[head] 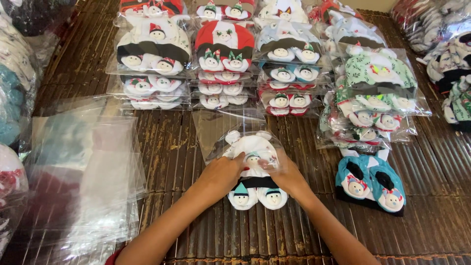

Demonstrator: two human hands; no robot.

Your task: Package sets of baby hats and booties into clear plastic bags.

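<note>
**A:** What is closest to the camera?

**B:** Two bare forearms reach in from six o'clock. The left hand (pixel 223 172) and right hand (pixel 286 174) both press down on a soft white baby set (pixel 255 169) at the centre of the view. It has snowman faces and a black band. Its upper half sits inside a clear plastic bag (pixel 230 128), and its two little bootie toes stick out toward six o'clock. The fingers lie flat and pinch lightly at the bag's mouth.

**A:** What surface is it on?

**B:** A dark, ribbed bamboo mat (pixel 171 162).

**A:** And around it?

**B:** At nine o'clock lies a slippery stack of empty clear bags (pixel 88 167). At three o'clock sits an unbagged teal set (pixel 370 184). Nothing lies over the hands.

**A:** Farther away?

**B:** At twelve o'clock, rows of bagged sets (pixel 223 54) in red, white and black overlap. At one to two o'clock is a glossy pile of green-patterned bagged sets (pixel 375 93).
</note>
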